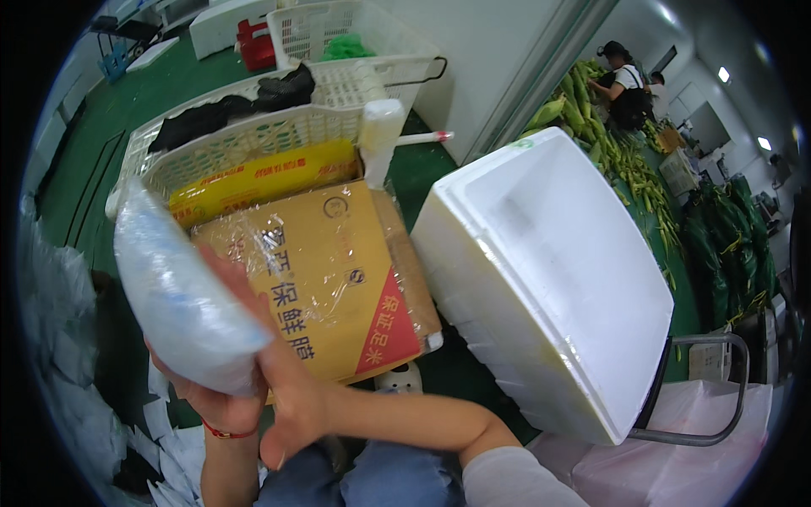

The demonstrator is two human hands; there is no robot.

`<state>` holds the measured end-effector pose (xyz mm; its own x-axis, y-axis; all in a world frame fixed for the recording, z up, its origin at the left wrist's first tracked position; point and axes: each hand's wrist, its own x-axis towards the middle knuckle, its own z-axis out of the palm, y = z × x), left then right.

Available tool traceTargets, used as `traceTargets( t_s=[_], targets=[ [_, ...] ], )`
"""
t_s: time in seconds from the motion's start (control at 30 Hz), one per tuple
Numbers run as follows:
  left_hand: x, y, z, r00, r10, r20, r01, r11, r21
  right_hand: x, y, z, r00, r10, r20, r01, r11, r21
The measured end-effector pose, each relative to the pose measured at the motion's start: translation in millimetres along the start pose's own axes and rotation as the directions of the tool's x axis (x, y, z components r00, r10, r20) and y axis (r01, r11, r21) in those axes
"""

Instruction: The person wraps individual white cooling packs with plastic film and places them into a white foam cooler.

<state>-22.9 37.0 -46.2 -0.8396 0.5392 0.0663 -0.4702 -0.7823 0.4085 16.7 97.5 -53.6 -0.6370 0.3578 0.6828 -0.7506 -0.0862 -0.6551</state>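
Note:
A plump, clear-and-white plastic pouch with blue print [180, 288], which looks like an ice pack, is tilted in front of me. My left hand [222, 402], with a red cord at the wrist, cups its lower end from beneath. My right hand [288, 374] reaches across from the right and lies along the pouch's right side, thumb apart, fingers partly behind it and blurred. Just beyond is a brown cardboard box [317, 272] bearing writing, with loose clear film on it. To my right stands a large white foam box [564, 272], tilted in view.
A yellow wrapped roll [266, 177] and a white roll [383, 127] lie behind the cardboard box. Beyond are white plastic crates [342, 82] and a red stool [255, 47]. White pouches [70, 317] are heaped left. A tubular handle [728, 393] juts right. A person [624, 89] stands by piled corn [576, 101].

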Motion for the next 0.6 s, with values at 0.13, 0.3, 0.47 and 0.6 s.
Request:
traceTargets(
  t_s=[0.13,0.3,0.47,0.6],
  targets=[
    [-18,-6,-49,0.972,-0.127,0.197,0.058,0.944,0.326,-17,-39,-26,0.830,0.428,-0.359,-0.373,0.903,0.214],
    [-8,-23,44,0.884,-0.467,-0.004,0.354,0.664,0.659,-58,-106,-84,0.826,0.192,-0.530,-0.130,0.980,0.152],
    [-8,-47,42,0.556,-0.717,0.420,0.076,0.547,0.834,-71,-156,-97,0.796,0.429,-0.427,-0.487,0.873,-0.032],
    [-32,-51,32,0.706,-0.698,0.116,0.327,0.468,0.821,-79,-178,-118,0.948,-0.010,-0.318,-0.312,0.162,-0.936]
  ],
)
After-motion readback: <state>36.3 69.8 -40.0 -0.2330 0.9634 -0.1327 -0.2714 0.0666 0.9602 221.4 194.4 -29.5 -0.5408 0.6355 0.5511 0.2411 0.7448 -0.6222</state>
